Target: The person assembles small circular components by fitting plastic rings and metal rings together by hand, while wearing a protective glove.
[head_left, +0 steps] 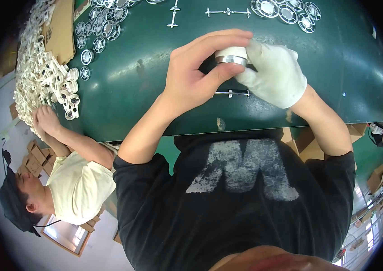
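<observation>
Above the green tabletop (155,108), both of my hands are closed round a small white round part with a shiny silver ring (232,59). My bare left hand (193,67) grips it from the left, thumb along the near side and fingers over the far side. Wearing a white glove, my right hand (275,72) pinches its right side between thumb and fingers. A thin silver bar with a small crosspiece (230,94) lies on the table just below my hands, partly covered by them.
Two similar silver bars, one upright (173,13) and one sideways (228,12), lie at the far side. Silver spoked discs cluster far left (99,44) and far right (288,14). White plastic parts (42,74) heap up at left by a cardboard sheet (60,31), near a co-worker's hands (46,121).
</observation>
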### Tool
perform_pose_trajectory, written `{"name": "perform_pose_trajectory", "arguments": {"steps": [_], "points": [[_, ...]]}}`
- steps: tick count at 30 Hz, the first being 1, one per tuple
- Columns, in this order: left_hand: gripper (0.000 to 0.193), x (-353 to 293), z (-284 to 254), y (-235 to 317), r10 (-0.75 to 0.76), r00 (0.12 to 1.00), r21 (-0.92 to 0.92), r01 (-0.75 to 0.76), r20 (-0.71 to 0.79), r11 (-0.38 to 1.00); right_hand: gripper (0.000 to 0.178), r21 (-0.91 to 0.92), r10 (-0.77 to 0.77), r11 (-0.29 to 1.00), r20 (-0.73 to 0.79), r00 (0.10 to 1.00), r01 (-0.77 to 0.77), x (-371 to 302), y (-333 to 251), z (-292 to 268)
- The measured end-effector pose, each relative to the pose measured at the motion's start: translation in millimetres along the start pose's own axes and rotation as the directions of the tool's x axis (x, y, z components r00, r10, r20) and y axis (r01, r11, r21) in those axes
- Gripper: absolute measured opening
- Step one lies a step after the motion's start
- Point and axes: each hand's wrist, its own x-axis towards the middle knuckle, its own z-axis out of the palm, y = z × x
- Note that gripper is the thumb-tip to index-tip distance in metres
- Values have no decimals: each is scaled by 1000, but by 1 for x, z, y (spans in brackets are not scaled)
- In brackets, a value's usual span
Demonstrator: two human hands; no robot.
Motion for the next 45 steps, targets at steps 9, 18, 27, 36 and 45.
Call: {"name": "perform_pose_trajectory", "arguments": {"steps": [9, 18, 27, 36, 45], "points": [[27, -1, 7, 0, 40, 995, -3, -40, -96, 999, 17, -118, -136, 985, -97, 986, 124, -2, 6, 9], [22, 23, -28, 21, -108, 994, 135, 109, -15, 985, 39, 260, 192, 932, 231, 954, -250, 1, -2, -2], [30, 60, -150, 9, -353, 696, -277, 224, -626, 934, 33, 250, 145, 952, 147, 978, -179, 0, -12, 4], [17, -75, -176, -8, 167, 645, 628, 597, -746, 499, 27, 140, 156, 973, 181, 971, -182, 3, -16, 4], [42, -219, -204, 1, 126, 593, 589, 805, -795, -73, 23, 129, 150, 976, 200, 968, -178, 5, -16, 3]]}}
